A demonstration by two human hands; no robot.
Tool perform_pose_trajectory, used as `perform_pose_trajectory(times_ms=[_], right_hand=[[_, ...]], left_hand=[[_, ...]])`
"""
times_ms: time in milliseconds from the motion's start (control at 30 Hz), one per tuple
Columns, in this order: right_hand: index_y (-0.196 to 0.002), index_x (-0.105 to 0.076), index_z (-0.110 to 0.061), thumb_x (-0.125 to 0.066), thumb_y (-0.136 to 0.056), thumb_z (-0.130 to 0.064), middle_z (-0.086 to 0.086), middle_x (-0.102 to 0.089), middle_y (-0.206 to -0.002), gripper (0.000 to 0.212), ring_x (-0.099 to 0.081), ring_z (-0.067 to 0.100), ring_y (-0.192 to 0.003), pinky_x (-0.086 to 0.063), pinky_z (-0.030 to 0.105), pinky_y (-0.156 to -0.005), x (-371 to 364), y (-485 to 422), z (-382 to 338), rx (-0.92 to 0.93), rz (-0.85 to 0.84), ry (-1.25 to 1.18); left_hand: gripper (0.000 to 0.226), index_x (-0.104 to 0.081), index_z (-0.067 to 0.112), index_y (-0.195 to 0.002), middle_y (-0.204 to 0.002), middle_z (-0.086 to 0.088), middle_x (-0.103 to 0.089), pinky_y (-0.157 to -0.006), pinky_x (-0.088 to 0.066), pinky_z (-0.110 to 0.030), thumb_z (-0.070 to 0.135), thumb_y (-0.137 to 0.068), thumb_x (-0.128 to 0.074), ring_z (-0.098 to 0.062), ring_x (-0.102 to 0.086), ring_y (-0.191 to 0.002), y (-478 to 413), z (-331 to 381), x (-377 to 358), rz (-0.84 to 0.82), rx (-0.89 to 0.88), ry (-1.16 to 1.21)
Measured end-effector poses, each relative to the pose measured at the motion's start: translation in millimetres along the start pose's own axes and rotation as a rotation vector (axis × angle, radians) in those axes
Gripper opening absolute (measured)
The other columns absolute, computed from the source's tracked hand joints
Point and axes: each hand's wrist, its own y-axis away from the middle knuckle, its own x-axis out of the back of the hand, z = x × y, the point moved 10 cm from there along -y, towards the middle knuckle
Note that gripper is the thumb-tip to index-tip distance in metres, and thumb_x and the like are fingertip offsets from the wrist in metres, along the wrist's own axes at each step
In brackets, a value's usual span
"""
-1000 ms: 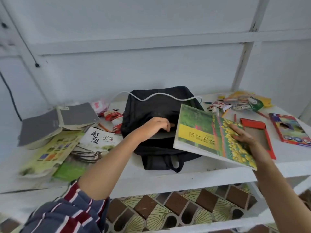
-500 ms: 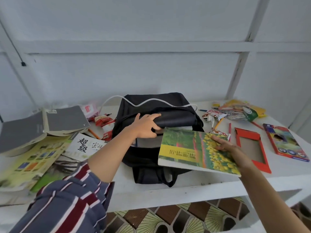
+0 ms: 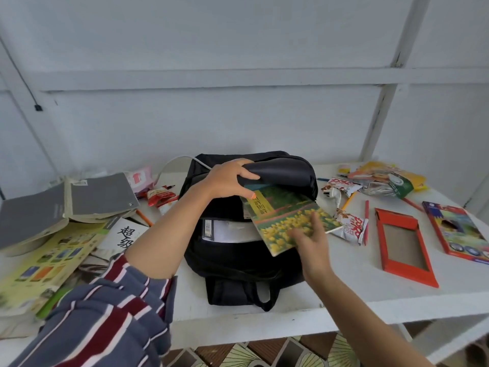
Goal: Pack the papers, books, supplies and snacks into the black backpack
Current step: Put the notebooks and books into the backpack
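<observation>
Lifting the upper lip of the backpack [image 3: 238, 260], the left grip [image 3: 230, 178] has its fingers curled over the black fabric and the thumb tucked beneath, so the mouth stands open towards the person. The backpack lies flat in the middle of the white table [image 3: 344, 292], straps hanging over the near edge. A book [image 3: 285, 215] with yellow flowers on its cover is tilted into the opening: its far end is under the raised lip, just below the left grip's thumb, and its near corner sticks out over the right side of the backpack. The right grip [image 3: 311, 239] lies on that near end, fingers spread and fairly straight on the cover, pressing rather than clasping, though the hand is blurred. White papers [image 3: 227, 231] show inside the backpack, left of the book.

Right of the backpack lie a snack packet [image 3: 349, 226], touching the book's edge, a red pencil [image 3: 366, 221], an orange box frame [image 3: 402, 245] and a colourful box [image 3: 457, 231], with a green snack bag [image 3: 389, 181] farther back. To the left are grey notebooks [image 3: 100, 194], a yellow-green leaflet [image 3: 50, 258] and a red packet [image 3: 161, 194]. A white cable [image 3: 174, 162] runs behind the backpack. A striped sleeve [image 3: 105, 319] covers the left upper arm.
</observation>
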Motion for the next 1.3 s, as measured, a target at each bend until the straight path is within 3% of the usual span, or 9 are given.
perform_pose_trajectory(times_ms=[67,100,167,233,333,400,500,1000,1300], right_hand=[[-0.149,-0.009,-0.024,-0.064,-0.082,-0.010,-0.001,-0.046,-0.127,0.088,-0.056,0.019,-0.104,-0.051,0.036,-0.089,-16,-5,0,-0.023,-0.049,0.214],[-0.149,-0.004,-0.025,-0.066,-0.081,-0.013,-0.001,-0.051,-0.111,0.092,-0.058,0.015,-0.087,-0.054,0.027,-0.071,-23,-7,0,-0.072,-0.115,0.270],[-0.148,0.006,-0.025,-0.068,-0.082,-0.021,0.002,-0.054,-0.077,0.099,-0.045,0.007,-0.047,-0.035,0.017,-0.037,-34,-3,0,-0.209,-0.309,0.402],[-0.149,0.001,-0.023,-0.068,-0.083,-0.030,0.002,-0.053,-0.062,0.096,-0.037,0.005,-0.035,-0.026,0.016,-0.034,-30,3,-7,-0.240,-0.470,0.644],[-0.142,-0.035,-0.028,-0.071,-0.080,-0.031,-0.014,-0.049,-0.073,0.072,-0.048,0.002,-0.060,-0.036,0.012,-0.050,-22,-3,-55,0.225,-0.411,1.139],[-0.137,-0.043,-0.038,-0.069,-0.081,-0.036,-0.009,-0.056,-0.111,0.062,-0.052,0.012,-0.102,-0.042,0.019,-0.079,-36,4,-68,0.540,-0.403,1.365],[-0.134,-0.042,-0.046,-0.056,-0.088,-0.044,-0.006,-0.027,-0.151,0.049,-0.021,0.017,-0.140,-0.016,0.036,-0.113,-56,1,-33,0.675,-0.520,1.560],[-0.126,-0.055,-0.039,-0.050,-0.093,-0.042,-0.001,-0.046,-0.140,0.034,-0.040,0.023,-0.129,-0.030,0.032,-0.108,-65,-67,-30,0.656,-0.281,1.451],[-0.127,-0.055,-0.034,-0.051,-0.093,-0.034,-0.001,-0.049,-0.138,0.034,-0.044,0.023,-0.127,-0.030,0.033,-0.107,-71,-62,-37,0.669,-0.258,1.420]], left_hand=[[0.052,-0.063,0.030,-0.119,-0.150,0.007,-0.033,-0.113,-0.024,-0.043,0.030,-0.069,-0.080,-0.015,-0.034,-0.135,0,1,1,-0.005,-0.001,-0.015],[0.053,-0.063,0.030,-0.119,-0.150,0.008,-0.033,-0.113,-0.024,-0.044,0.030,-0.068,-0.081,-0.016,-0.034,-0.135,0,1,2,-0.005,-0.004,-0.016],[0.054,-0.064,0.031,-0.117,-0.149,0.008,-0.035,-0.113,-0.024,-0.047,0.030,-0.066,-0.082,-0.016,-0.036,-0.134,0,-2,1,-0.006,0.000,0.012],[0.054,-0.065,0.032,-0.116,-0.148,0.009,-0.037,-0.112,-0.024,-0.049,0.030,-0.065,-0.083,-0.016,-0.036,-0.134,-1,-5,2,0.000,0.003,0.044],[0.053,-0.065,0.031,-0.116,-0.147,0.008,-0.037,-0.112,-0.024,-0.049,0.030,-0.066,-0.082,-0.016,-0.036,-0.134,-1,-5,3,0.002,-0.003,0.048],[0.052,-0.065,0.030,-0.117,-0.147,0.008,-0.037,-0.113,-0.024,-0.048,0.030,-0.067,-0.082,-0.016,-0.037,-0.133,-1,-4,4,0.000,0.003,0.047],[0.052,-0.065,0.030,-0.116,-0.146,0.008,-0.038,-0.112,-0.025,-0.047,0.029,-0.067,-0.082,-0.016,-0.037,-0.133,-2,-2,5,-0.003,0.002,0.053],[0.051,-0.065,0.029,-0.117,-0.150,0.007,-0.032,-0.114,-0.021,-0.050,0.026,-0.069,-0.081,-0.016,-0.031,-0.138,-1,-5,3,-0.040,0.012,0.059],[0.042,-0.067,0.022,-0.114,-0.146,0.007,-0.035,-0.113,-0.026,-0.038,0.019,-0.073,-0.078,-0.014,-0.035,-0.132,11,-3,-12,-0.152,0.022,0.134]])
